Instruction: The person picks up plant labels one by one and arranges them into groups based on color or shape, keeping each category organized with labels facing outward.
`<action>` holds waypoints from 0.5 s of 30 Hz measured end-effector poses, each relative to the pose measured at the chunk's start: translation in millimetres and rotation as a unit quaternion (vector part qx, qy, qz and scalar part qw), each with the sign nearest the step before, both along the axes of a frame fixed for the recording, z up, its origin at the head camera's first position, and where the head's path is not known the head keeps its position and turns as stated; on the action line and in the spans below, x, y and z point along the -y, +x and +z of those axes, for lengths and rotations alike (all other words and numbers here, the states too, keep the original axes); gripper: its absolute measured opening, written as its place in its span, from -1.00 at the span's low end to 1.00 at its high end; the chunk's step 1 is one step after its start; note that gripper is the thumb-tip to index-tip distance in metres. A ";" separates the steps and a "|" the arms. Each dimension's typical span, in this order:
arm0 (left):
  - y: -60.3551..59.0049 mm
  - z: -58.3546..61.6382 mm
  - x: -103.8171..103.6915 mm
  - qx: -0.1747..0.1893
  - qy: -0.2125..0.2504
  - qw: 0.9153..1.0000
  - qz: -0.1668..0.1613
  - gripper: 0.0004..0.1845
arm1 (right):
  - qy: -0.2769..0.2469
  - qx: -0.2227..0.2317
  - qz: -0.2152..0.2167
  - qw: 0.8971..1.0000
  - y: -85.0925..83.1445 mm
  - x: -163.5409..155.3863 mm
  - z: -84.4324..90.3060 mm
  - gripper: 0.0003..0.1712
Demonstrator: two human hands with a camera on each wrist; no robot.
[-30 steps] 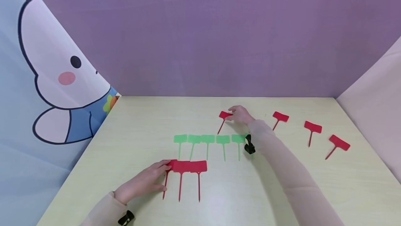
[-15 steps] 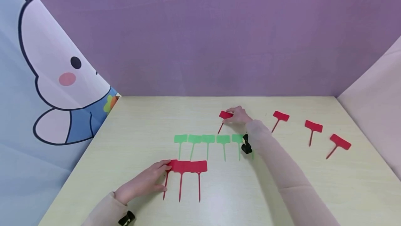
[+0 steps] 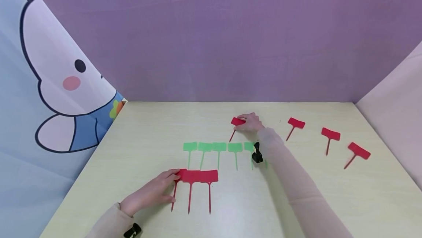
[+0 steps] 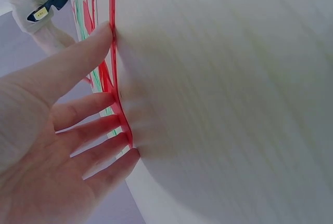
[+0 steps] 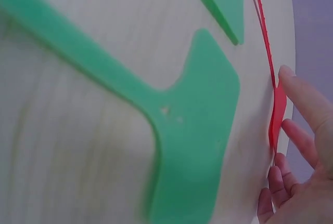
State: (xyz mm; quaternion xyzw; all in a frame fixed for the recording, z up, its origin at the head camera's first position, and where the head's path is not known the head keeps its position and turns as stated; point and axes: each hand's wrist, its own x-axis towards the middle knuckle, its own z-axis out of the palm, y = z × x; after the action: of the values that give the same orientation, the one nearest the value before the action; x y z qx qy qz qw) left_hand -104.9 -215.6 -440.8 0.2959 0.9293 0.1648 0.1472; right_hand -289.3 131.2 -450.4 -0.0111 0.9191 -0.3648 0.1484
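Red tag (image 3: pixel 238 121): a flat plastic plant label with a rectangular head and a thin pointed stake, shown at the far middle of the table (image 3: pixel 148 128), just beyond the row of green tags (image 3: pixel 219 146). Its head is pinched by the right hand (image 3: pixel 251 122), thumb and fingers curled onto it; in the right wrist view the tag (image 5: pixel 276 110) appears edge-on against the fingertips (image 5: pixel 291 81), with its head lifted slightly off the surface. The tag is judged very light, thin and somewhat springy, smooth enough to slide on the table and awkward to lift when lying flat. The broad head is judged the best place to be taken hold of, at an edge; the stake is narrow and likely to flex or twist.

The left hand (image 3: pixel 150 193) is laid open, with straight fingers resting on the leftmost tag of the near red row (image 3: pixel 197 175); the left wrist view shows the fingertips (image 4: pixel 106 29) touching that tag's edge. Three further red tags (image 3: pixel 330 134) are seen lying well apart at the right.
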 end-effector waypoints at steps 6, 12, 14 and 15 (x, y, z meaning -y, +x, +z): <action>0.9 0.7 -1.4 0.000 -0.005 1.000 0.004 -0.29 | 0.026 -0.022 -0.006 0.999 -1.8 2.0 -3.3 -0.37; 0.6 0.9 -2.0 0.000 -0.009 1.000 0.007 -0.28 | 0.031 -0.031 -0.014 0.999 -3.2 4.1 -3.5 -0.42; 0.4 0.7 -1.8 -0.001 -0.009 1.000 0.005 -0.28 | 0.030 -0.032 -0.017 0.999 -3.8 4.6 -3.8 -0.43; 0.4 0.4 -1.6 -0.001 -0.009 1.000 0.004 -0.28 | 0.030 -0.031 -0.018 0.999 -4.1 4.8 -4.1 -0.43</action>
State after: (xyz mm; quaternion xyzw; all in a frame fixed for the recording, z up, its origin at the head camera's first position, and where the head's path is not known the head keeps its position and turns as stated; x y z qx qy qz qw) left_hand -104.5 -214.0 -440.4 0.2908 0.9321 0.1567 0.1484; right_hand -293.4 126.4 -454.5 -0.0012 0.9337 -0.3396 0.1135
